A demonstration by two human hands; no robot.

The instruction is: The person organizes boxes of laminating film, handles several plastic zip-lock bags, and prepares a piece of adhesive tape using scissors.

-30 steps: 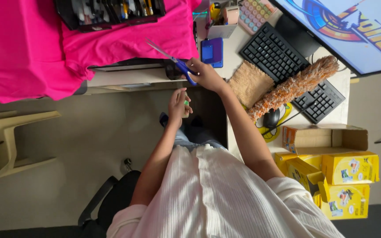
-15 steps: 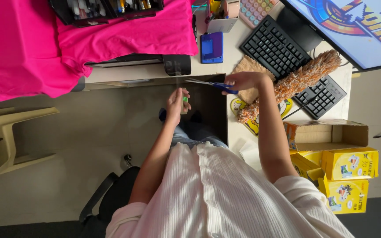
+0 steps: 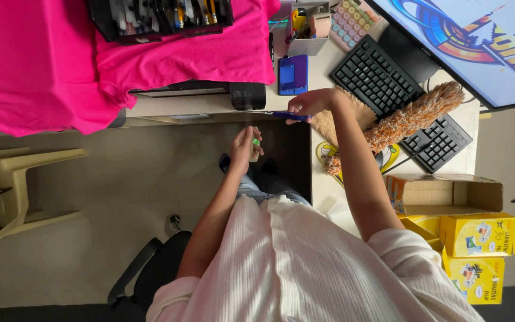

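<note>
We held the scissors (image 3: 281, 115) pinched in our right hand (image 3: 309, 104), the blades lying level at the desk (image 3: 323, 71) edge; a second earlier they had pointed up toward the pink cloth (image 3: 168, 53). This suggested the cut was about to be made. Our left hand (image 3: 247, 145), just below the scissors, stayed closed on a small green piece (image 3: 256, 142). Right of the scissors lay a tan mat (image 3: 335, 116), a duster (image 3: 409, 119) and a keyboard (image 3: 400, 89); yellow boxes (image 3: 478, 235) stood well below them.

- A wide monitor (image 3: 484, 42), top right, shows blue and orange graphics.
- An open brown carton (image 3: 445, 194).
- Seemingly 2 yellow boxes (image 3: 478, 235), bottom right.
</note>
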